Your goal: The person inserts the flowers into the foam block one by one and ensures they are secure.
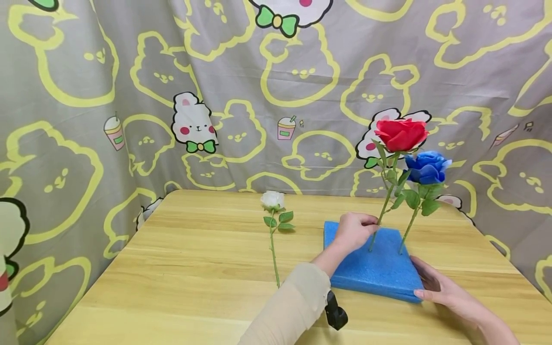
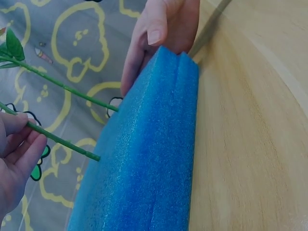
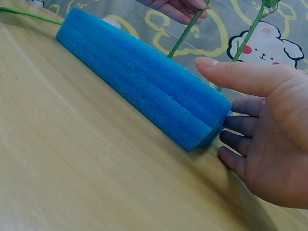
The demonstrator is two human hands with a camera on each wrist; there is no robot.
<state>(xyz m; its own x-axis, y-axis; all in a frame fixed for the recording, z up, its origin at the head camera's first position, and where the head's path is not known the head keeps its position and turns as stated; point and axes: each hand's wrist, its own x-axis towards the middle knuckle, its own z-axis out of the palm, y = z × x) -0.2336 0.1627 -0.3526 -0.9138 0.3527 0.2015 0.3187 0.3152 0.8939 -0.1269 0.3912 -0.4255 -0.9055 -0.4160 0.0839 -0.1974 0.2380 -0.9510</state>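
Note:
My left hand (image 1: pixel 354 232) pinches the green stem of a red artificial rose (image 1: pixel 401 135) between thumb and fingers. That stem stands tilted in a blue foam block (image 1: pixel 375 272), its lower end meeting the top face in the left wrist view. To its right a blue rose (image 1: pixel 429 167) is also stuck in the foam, leaning slightly right. My right hand (image 3: pixel 274 120) rests against the block's right end, fingers extended along the side and thumb near the upper edge. Left of the block, a white rose (image 1: pixel 272 199) lies on the table, its lower stem end hidden by my left sleeve.
The wooden table (image 1: pixel 172 268) has a patterned grey curtain (image 1: pixel 241 72) hanging behind it. A black strap piece (image 1: pixel 335 311) sticks out at my left wrist. Both upright flowers rise well above the block.

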